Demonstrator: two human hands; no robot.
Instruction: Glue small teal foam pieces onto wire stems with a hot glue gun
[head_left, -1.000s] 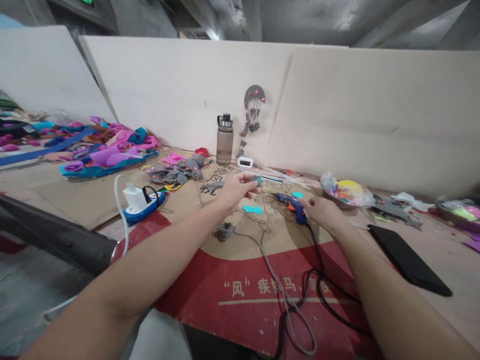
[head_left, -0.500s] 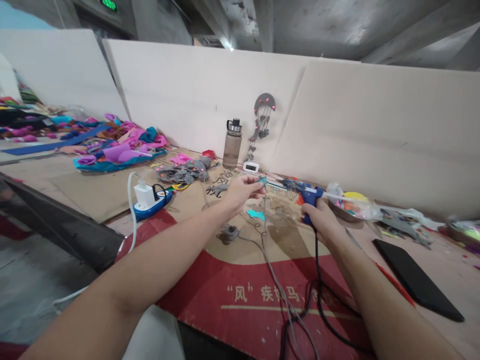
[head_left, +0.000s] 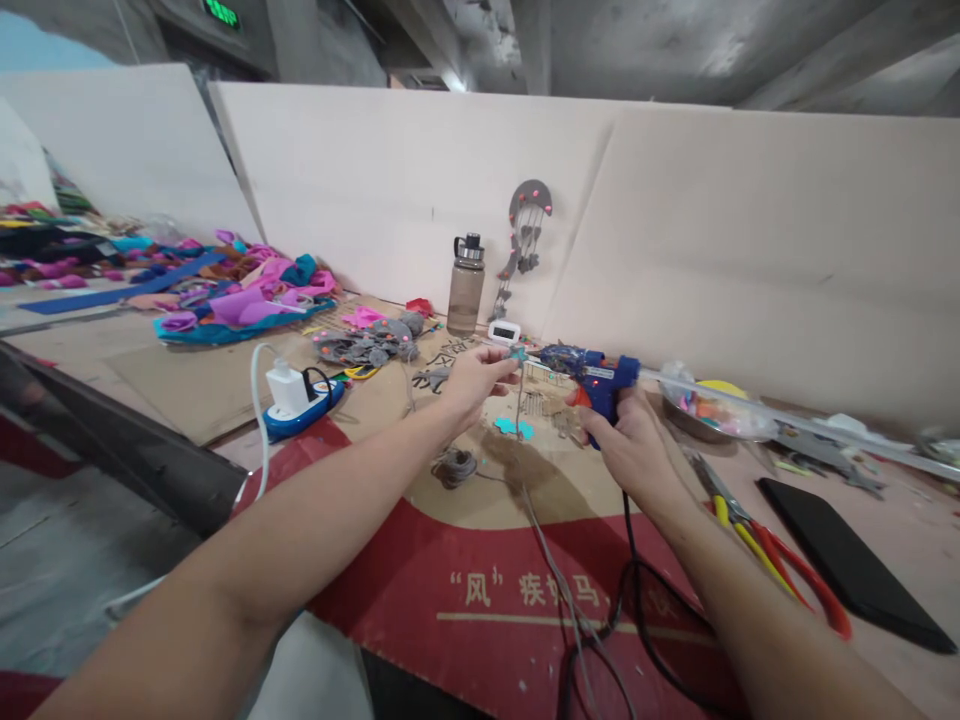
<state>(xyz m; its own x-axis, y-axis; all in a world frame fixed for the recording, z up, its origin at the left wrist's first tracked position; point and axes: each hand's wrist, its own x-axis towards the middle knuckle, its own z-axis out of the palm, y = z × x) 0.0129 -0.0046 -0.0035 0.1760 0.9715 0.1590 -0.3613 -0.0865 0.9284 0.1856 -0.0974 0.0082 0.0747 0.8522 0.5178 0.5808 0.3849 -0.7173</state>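
Between its fingertips my left hand (head_left: 484, 383) pinches a small teal felt piece (head_left: 518, 354), from which a grey cord (head_left: 520, 400) hangs down. My right hand (head_left: 626, 430) is wrapped round the handle of a blue glue gun (head_left: 596, 372). The gun's nozzle points left and is close to the teal piece; whether they touch cannot be made out. Below them, turquoise felt pieces (head_left: 514, 428) lie on the cardboard (head_left: 465, 510). A coil of grey cord (head_left: 454, 467) rests left of these.
A bottle (head_left: 466, 290) and a small white clock (head_left: 504, 332) stand at the back. Grey felt pieces (head_left: 367, 343) and a blue power strip (head_left: 304, 412) are on the left. To the right lie pliers (head_left: 739, 515), red-handled scissors (head_left: 806, 570), a phone (head_left: 855, 560) and a bowl (head_left: 701, 422).
My right hand has moved the glue gun left and slightly up, bringing its nozzle close to the teal piece. The pliers and scissors now show more fully beside my right forearm.
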